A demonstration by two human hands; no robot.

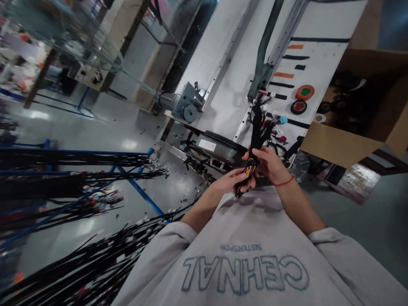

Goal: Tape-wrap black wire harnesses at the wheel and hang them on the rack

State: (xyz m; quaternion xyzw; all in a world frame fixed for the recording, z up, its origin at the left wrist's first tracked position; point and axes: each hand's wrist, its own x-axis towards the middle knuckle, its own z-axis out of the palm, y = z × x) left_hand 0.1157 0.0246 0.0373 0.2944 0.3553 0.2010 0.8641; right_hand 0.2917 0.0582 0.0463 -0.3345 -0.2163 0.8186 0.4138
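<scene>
A black-taped wiring harness (256,127) runs from the white work surface toward my body. Bare yellow, red and dark wires show in it between my hands. My left hand (232,180) is closed around its lower end, close to my shirt. Just above, my right hand (269,161), with a red string on the wrist, grips the same bundle. Loose branches with white connectors and a light blue connector (282,120) spread out to the right of the harness. How the fingertips meet behind the bundle is hidden.
A roll of orange tape (305,92) and a roll of black tape (298,107) lie on the board (321,63). An open cardboard box (344,144) stands at the right. A grey motor unit (188,104) sits at the board's left edge. Blue racks (143,195) hung with harnesses fill the left.
</scene>
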